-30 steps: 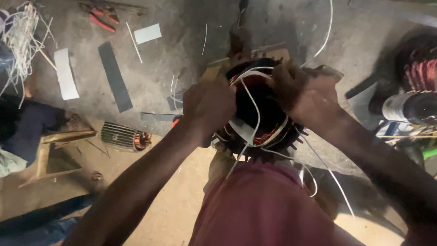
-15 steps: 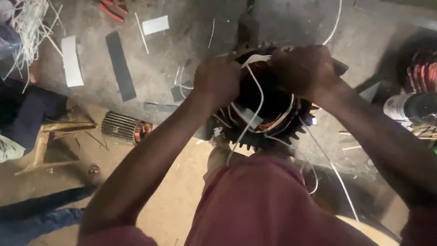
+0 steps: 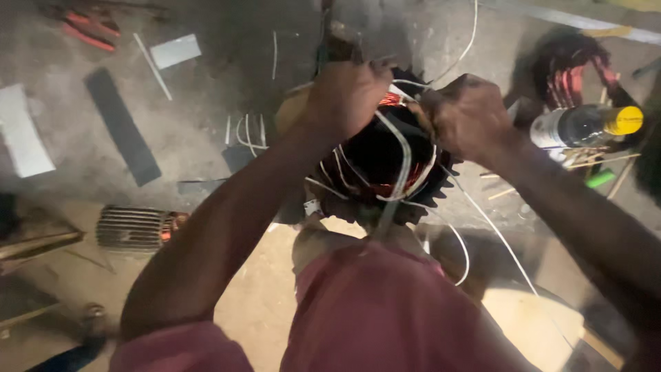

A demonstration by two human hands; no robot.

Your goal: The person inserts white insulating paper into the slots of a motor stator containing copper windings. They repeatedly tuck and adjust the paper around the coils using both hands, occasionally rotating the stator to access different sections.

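Both hands closed at the far rim of a round, finned black motor stator (image 3: 385, 172) standing between the knees: left hand (image 3: 348, 96) fisted over coppery winding, right hand (image 3: 465, 117) pinching a white sleeved wire (image 3: 403, 155) looping across the dark bore. Nearby on rough grey concrete: small ribbed motor (image 3: 134, 227), glossy bottle (image 3: 585, 126) with yellow cap, red-handled pliers (image 3: 86, 34).

1 head view, looking steeply down, close over floor (image 3: 206, 138)
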